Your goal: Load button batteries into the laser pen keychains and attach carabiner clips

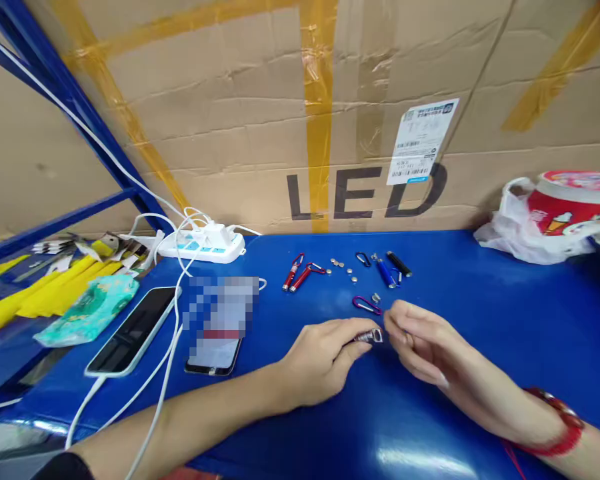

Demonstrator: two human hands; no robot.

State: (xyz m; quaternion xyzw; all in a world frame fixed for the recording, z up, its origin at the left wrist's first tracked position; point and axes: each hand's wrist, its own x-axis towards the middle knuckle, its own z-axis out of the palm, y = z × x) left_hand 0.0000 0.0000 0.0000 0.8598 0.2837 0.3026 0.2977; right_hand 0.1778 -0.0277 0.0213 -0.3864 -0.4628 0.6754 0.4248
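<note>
A small silver flashlight body (371, 336) is pinched between left hand (325, 360) and right hand (417, 340); if jolted, it could be dropped among the button cells (344, 268) beyond it.

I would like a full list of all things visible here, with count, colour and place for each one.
small silver piece: 1, silver, held between both hands
purple carabiner: 1, purple, just behind the hands
red keychain lights: 2, red, mid table
button cells: several, silver, right of the red lights
blue keychain light: 1, blue, mid table
black keychain light: 1, black, beside the blue one
power strip: 1, white, back left
phones: 2, dark screens, left front
tissue pack: 1, green, far left
cardboard box: 1, brown, marked LED, behind table
cup in bag: 1, red and white, right back
table: 1, blue
left hand: pinching the piece
right hand: pinching the piece, red bracelet on wrist
</note>
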